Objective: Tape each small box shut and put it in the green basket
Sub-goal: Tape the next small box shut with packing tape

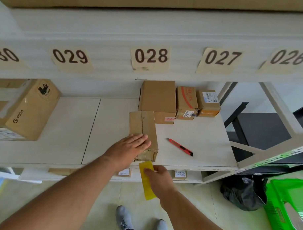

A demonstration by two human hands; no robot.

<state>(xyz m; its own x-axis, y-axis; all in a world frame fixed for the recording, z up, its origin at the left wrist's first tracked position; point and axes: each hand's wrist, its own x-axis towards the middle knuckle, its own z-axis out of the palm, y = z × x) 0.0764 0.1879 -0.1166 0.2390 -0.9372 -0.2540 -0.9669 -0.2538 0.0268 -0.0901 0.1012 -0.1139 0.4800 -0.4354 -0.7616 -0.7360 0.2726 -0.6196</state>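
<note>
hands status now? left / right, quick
Left hand: open, fingers straight, pressing flat on top of the small box.
Right hand: closed, pinching a strip of yellow tape at the box's near end.

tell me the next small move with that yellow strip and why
Probably lift the strip up over the box's near end and press it along the top seam. The right hand pinches it just below the shelf edge, the left hand lies flat on the box.

Left hand (133, 145): laid flat on small box (143, 131).
Right hand (159, 179): yellow tape strip (147, 181) pinched at box's near end.
</note>
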